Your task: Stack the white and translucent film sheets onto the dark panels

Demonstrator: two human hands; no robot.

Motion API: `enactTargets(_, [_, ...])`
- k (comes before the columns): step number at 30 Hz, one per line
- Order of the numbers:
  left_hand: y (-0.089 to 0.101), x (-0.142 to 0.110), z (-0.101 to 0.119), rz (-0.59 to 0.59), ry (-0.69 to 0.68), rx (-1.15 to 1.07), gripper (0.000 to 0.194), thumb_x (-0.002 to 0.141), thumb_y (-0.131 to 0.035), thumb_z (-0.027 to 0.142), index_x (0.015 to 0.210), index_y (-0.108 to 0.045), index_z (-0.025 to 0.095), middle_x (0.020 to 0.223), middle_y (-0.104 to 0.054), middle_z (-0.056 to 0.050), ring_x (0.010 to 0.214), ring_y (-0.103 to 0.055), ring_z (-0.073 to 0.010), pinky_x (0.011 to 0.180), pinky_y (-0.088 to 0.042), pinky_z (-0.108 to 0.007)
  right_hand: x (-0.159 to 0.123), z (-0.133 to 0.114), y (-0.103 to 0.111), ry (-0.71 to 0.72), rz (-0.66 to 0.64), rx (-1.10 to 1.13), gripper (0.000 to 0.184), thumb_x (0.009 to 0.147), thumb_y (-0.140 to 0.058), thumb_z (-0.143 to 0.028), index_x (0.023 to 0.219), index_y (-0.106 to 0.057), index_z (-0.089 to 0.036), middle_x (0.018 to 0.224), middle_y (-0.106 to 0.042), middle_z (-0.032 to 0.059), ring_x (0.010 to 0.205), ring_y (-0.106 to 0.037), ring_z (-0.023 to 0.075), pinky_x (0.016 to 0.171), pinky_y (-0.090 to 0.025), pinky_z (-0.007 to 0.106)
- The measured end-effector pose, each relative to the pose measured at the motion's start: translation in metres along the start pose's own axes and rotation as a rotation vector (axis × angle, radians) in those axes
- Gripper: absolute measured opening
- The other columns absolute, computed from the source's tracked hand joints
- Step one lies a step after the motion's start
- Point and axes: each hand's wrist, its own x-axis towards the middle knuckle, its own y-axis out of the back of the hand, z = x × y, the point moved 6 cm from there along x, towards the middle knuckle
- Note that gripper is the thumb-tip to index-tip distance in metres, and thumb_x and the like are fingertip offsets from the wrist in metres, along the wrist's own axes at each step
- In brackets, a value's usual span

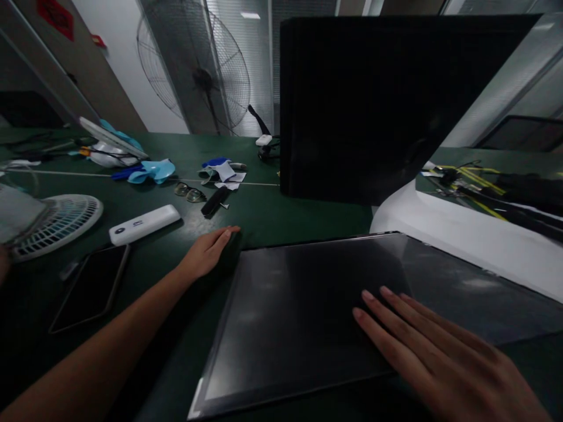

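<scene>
A flat, dark, glossy panel (299, 328), which looks like a bare display screen, lies on the green table (264, 217) in front of me. My right hand (444, 351) reaches over its near right part, palm down with fingers stretched out. The fingertips appear to rest on the panel's surface. Left of the panel's far left corner, my left hand (206, 252) lies on the table with its fingers extended and nothing held. A clear sheet or film (479, 293) seems to spread over the right side of the panel; its exact edge is hard to make out.
Behind the panel stands a black monitor (373, 105) on a white base (466, 228). To the left are a smartphone (92, 287), a white oblong device (145, 224), a small fan (65, 223) and eyeglasses (190, 192). Cables (488, 181) lie at the right. A large fan (202, 76) stands behind.
</scene>
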Motion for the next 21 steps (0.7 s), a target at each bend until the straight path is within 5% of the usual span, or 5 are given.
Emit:
enactTargets(4, [0.018, 0.001, -0.015, 0.03, 0.008, 0.073, 0.085, 0.097, -0.033, 0.084, 0.132, -0.077, 0.02, 0.143, -0.073, -0.009, 0.135, -0.067, -0.035, 0.121, -0.046, -0.044, 0.037, -0.025, -0.026, -0.014, 0.084, 0.002, 0.043, 0.108, -0.035, -0.015, 0.14, -0.062, -0.018, 0.142, -0.066, 0.0087, 0.126, -0.066, 0.028, 0.102, -0.057, 0.042])
enactTargets(7, [0.023, 0.003, -0.025, -0.008, -0.047, 0.191, 0.075, 0.097, -0.04, 0.08, 0.121, -0.081, 0.023, 0.145, -0.072, -0.01, 0.136, -0.066, -0.0358, 0.121, -0.047, -0.046, 0.05, -0.042, -0.056, 0.085, 0.038, 0.002, 0.045, 0.102, -0.045, -0.015, 0.143, -0.063, -0.011, 0.141, -0.064, 0.0183, 0.121, -0.068, 0.0367, 0.091, -0.064, 0.047])
enactTargets(14, [0.023, 0.001, -0.042, -0.129, -0.065, 0.304, 0.072, 0.103, -0.042, 0.068, 0.15, -0.065, 0.019, 0.168, -0.049, -0.015, 0.15, -0.054, -0.0379, 0.125, -0.042, -0.054, 0.065, -0.048, -0.125, 0.114, -0.076, 0.09, 0.062, 0.105, -0.064, -0.057, 0.147, -0.063, -0.011, 0.147, -0.059, 0.0221, 0.125, -0.065, 0.043, 0.089, -0.066, 0.053])
enactTargets(18, [0.009, -0.004, -0.047, -0.173, -0.081, 0.381, 0.089, 0.101, -0.043, 0.071, 0.166, -0.043, 0.011, 0.178, -0.024, -0.022, 0.163, -0.03, -0.0413, 0.131, -0.03, -0.057, 0.075, -0.048, -0.138, 0.154, -0.162, 0.211, 0.078, 0.104, -0.05, -0.077, 0.149, -0.062, -0.014, 0.152, -0.056, 0.0199, 0.131, -0.062, 0.0395, 0.092, -0.065, 0.052])
enactTargets(21, [0.001, -0.006, -0.047, -0.137, -0.079, 0.417, 0.088, 0.104, -0.039, 0.069, 0.169, -0.036, 0.009, 0.179, -0.019, -0.023, 0.166, -0.019, -0.0421, 0.133, -0.023, -0.06, 0.074, -0.034, -0.137, 0.213, -0.249, 0.304, 0.073, 0.109, -0.038, -0.075, 0.154, -0.058, -0.021, 0.157, -0.053, 0.013, 0.138, -0.058, 0.0329, 0.1, -0.063, 0.051])
